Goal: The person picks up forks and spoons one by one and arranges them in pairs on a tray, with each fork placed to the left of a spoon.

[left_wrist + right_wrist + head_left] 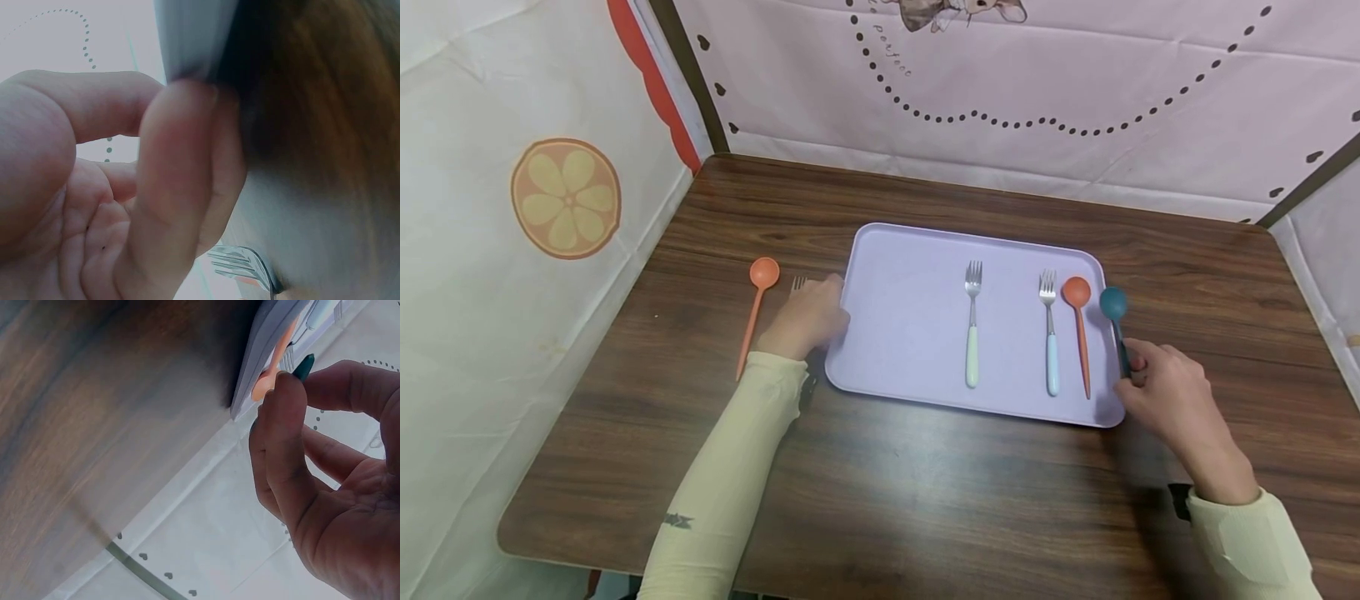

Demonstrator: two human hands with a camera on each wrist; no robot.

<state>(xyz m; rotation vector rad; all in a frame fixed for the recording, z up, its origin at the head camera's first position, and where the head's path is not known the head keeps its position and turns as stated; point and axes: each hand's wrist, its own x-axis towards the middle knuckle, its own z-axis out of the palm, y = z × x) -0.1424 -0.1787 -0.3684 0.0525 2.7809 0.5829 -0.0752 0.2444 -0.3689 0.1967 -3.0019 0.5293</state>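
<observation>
My left hand (808, 317) pinches the left rim of a lilac tray (895, 333); in the left wrist view thumb and fingertips meet at the tray edge (195, 37). A fork (799, 283) lies partly hidden under that hand, its tines showing. My right hand (1172, 392) pinches the handle of a teal spoon (1113, 304), whose bowl is over the tray's right rim. The handle's end pokes out between thumb and finger in the right wrist view. On the tray lie a green-handled fork (972, 354), a blue-handled fork (1052, 362) and an orange spoon (1077, 292).
Left of the tray, another orange spoon (764, 273) lies on the dark wooden table (910, 500). A printed cloth wall (1037, 75) rises behind the table, and a white cloth (475, 333) hangs along the left side.
</observation>
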